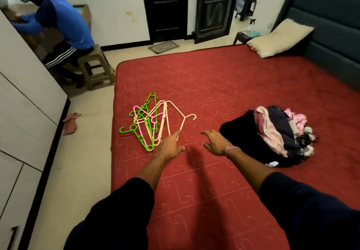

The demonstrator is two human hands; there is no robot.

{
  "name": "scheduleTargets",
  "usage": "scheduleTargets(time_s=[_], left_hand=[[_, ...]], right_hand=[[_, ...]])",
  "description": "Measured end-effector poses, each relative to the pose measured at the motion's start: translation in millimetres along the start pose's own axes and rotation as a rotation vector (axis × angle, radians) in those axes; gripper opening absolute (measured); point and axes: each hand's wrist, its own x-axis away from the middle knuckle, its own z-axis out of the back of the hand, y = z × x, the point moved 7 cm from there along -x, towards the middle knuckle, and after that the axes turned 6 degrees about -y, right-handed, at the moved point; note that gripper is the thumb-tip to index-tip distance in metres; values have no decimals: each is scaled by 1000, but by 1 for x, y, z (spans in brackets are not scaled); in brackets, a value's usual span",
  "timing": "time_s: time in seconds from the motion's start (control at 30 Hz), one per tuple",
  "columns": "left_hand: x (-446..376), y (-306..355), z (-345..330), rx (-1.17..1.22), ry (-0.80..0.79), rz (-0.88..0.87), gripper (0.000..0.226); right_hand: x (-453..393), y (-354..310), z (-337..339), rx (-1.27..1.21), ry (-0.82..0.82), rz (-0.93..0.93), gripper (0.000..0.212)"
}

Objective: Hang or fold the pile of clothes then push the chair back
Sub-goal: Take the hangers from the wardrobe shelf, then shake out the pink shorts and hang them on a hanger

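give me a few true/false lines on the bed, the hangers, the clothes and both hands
1. The tangle of green, pink and cream plastic hangers lies on the red patterned mattress. True.
2. The pile of dark and pink clothes sits left of the hangers. False: it lies to their right.
3. The right hand grips a garment. False: it is spread open and holds nothing.
4. The left hand reaches toward the cream hanger. True.
5. A beige pillow leans near the dark padded headboard. True.
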Motion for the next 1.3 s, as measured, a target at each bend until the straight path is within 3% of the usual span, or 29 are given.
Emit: scheduleTargets(time_s=[0.37,0.7,0.83,0.93,1.13,1.3], left_hand=[[-29,98,-66,-26,-112,1,90],[-108,201,-167,-7,-169,-7,81],[-135,229,-210,-15,-234,7,77],[-149,239,-237,-34,-262,8,76],[-168,250,-272,102,-323,90,75],[-184,271,-287,115,-364,97,71]], right_hand=[[36,122,36,-29,-3,-79,53],[46,295,48,-85,-76,-168,48],[46,354,47,-107,-94,-224,36],[44,381,40,-133,-100,-258,27],[30,425,16,-218,-74,-338,43],[20,430,14,-259,33,-310,26]])
